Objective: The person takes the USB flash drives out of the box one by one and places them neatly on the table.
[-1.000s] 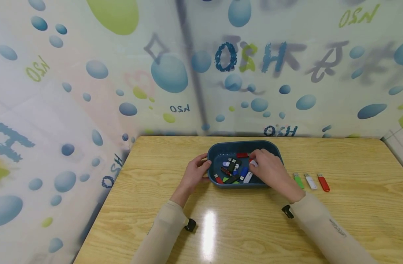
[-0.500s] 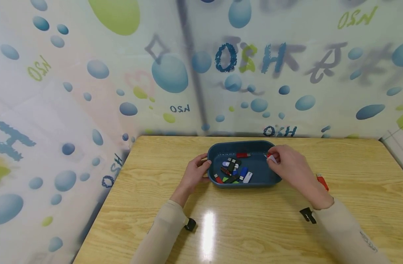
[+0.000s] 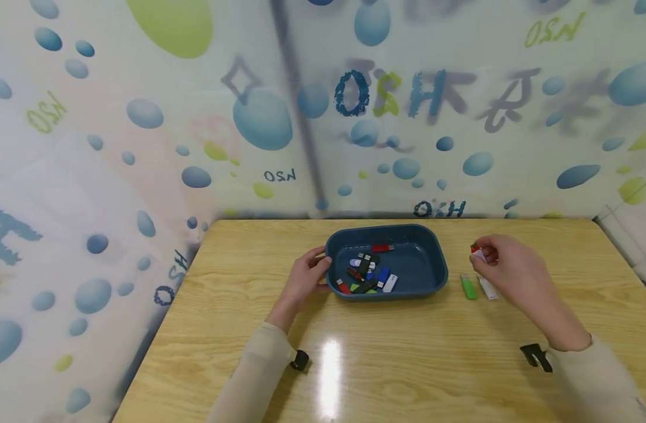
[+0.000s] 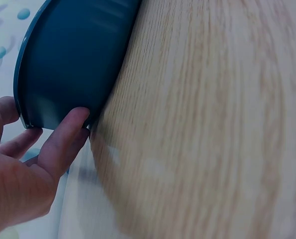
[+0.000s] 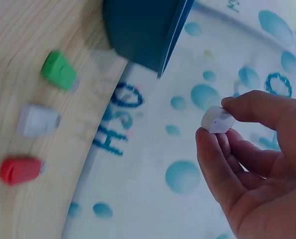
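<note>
My left hand point(image 3: 304, 276) grips the left end of a dark blue plastic tray point(image 3: 420, 264), thumb over the rim and fingers along the outer wall. Several USB sticks lie inside, mostly heaped toward the left; a red USB stick point(image 3: 381, 248) is by the back wall. My right hand point(image 3: 521, 279) pinches a white and red USB stick point(image 5: 216, 119) between thumb and fingertips, above the table to the right of the tray. Below it a green USB stick point(image 3: 468, 286) and a white USB stick point(image 3: 487, 288) lie side by side.
A red USB stick point(image 5: 21, 170) completes the row on the table, hidden behind my right hand in the head view. The wooden table point(image 3: 407, 358) meets a patterned wall point(image 3: 323, 117) just behind the tray.
My right hand has lifted the white and red USB stick out of the tray and carried it right, over the row. The left hand keeps its grip on the tray.
</note>
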`<state>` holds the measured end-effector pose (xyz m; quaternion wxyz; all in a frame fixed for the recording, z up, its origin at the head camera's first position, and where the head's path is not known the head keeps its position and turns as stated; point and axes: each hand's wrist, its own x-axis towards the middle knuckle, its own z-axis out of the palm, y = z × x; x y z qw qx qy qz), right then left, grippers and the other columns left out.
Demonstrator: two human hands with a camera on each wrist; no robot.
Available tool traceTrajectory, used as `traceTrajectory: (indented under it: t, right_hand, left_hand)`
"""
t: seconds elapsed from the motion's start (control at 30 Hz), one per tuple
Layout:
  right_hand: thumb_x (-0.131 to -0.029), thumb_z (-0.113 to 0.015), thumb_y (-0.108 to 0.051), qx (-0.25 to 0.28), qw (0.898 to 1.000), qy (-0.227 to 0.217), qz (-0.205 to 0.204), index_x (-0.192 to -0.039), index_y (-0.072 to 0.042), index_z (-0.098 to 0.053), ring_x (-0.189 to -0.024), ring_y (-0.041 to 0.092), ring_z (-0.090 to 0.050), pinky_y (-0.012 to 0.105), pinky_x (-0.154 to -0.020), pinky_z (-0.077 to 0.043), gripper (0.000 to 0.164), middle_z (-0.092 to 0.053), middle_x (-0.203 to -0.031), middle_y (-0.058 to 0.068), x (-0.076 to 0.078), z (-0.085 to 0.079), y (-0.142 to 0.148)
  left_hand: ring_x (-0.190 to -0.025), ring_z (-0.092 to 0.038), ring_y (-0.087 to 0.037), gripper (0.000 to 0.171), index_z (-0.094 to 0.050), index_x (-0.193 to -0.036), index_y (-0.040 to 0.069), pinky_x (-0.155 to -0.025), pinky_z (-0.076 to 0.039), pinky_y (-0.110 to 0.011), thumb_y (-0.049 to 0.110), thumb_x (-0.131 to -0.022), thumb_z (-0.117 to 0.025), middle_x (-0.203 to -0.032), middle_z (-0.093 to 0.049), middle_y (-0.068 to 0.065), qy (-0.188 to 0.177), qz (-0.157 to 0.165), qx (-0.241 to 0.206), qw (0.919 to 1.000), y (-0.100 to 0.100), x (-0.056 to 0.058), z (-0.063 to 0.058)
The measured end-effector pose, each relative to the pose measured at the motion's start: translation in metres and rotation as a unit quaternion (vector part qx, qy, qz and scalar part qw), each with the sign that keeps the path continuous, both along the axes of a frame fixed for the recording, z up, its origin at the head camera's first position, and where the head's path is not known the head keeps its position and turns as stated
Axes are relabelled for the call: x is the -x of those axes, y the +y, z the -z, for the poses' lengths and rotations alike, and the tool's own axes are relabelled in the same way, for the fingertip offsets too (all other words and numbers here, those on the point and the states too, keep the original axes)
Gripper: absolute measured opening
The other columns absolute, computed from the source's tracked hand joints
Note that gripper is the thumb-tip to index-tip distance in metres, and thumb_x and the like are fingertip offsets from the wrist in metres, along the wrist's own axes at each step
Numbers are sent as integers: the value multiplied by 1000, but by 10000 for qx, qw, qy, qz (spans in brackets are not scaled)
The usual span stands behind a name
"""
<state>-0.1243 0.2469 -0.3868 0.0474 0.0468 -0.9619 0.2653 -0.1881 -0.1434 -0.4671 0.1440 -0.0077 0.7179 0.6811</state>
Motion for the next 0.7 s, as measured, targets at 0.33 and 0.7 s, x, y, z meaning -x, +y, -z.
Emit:
traceTrajectory:
  t: [0.33,0.7]
  right_hand:
    - [-96,-70,-16,-61,9994,114,331,-116,11,-66,-84,33,-67,33,-61,-48,34,-71,-94,16,-11,8,35]
    - [-95,-68,-15,-223,9991,44,353,-113,12,-67,-81,32,-66,33,-60,-48,32,-71,-91,16,-19,21,63]
  left_hand:
    - [-116,-67,-36,49,-49,-154,10,-81,-63,-46,21,-107,-59,-138,-58,-23,13,22,74,10000,-1,0,-1]
    - [-112,-67,-33,48,-49,-153,9,-79,-63,-44,20,-107,-58,-136,-58,-23,-27,3,121,9999,0,0,-2]
